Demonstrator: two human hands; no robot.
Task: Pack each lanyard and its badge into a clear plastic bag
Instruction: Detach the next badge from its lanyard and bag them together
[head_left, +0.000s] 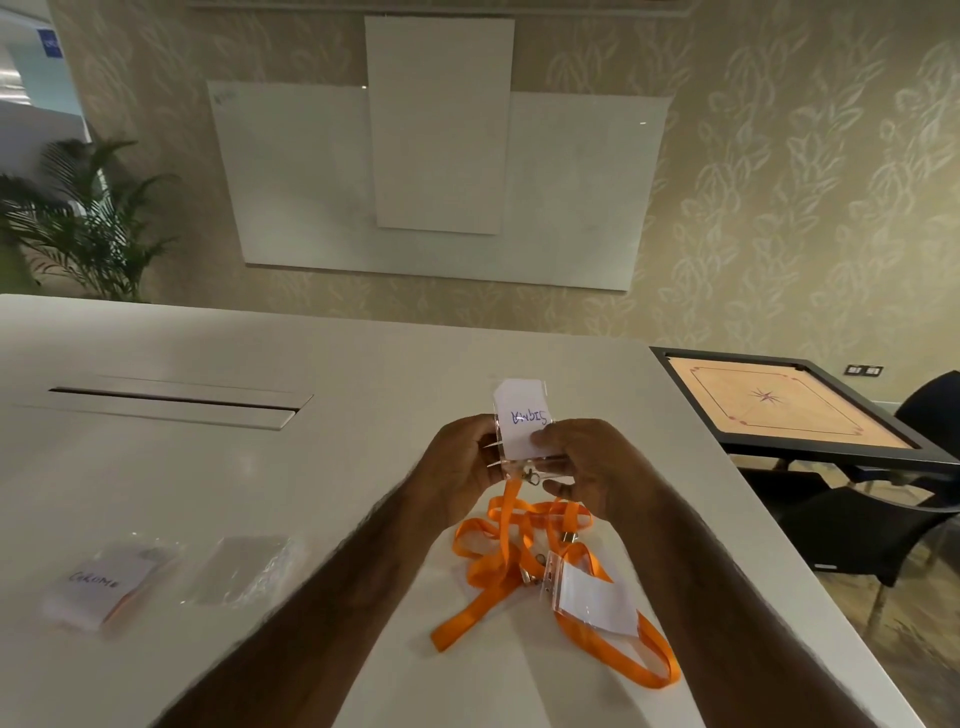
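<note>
- Done so far, by our reading: one packed bag (106, 582) lies at the table's (311, 353) near left, holding a handwritten card with a sliver of orange beside it.
- Just right of it sits an empty clear bag (241, 569); whether it is one bag or a thin stack, we cannot tell.
- In hand: a badge (522, 428) raised above the table, card upright, writing upside down to us.
- Our left hand (462, 467) curls round the badge's left edge; our right hand (584, 462) pinches its right side, thumb on the card face, fingers closed below near the metal clip.
- Its orange lanyard (506, 501) hangs from the clip to the table.
- A second badge (592, 590) lies flat at near right, on its own orange lanyard (660, 660), unpacked.
- The two straps overlap in a loose tangle between.
- Count: three badges, two loose lanyards, one packed bag.
- Left, we judge: two sets.
</note>
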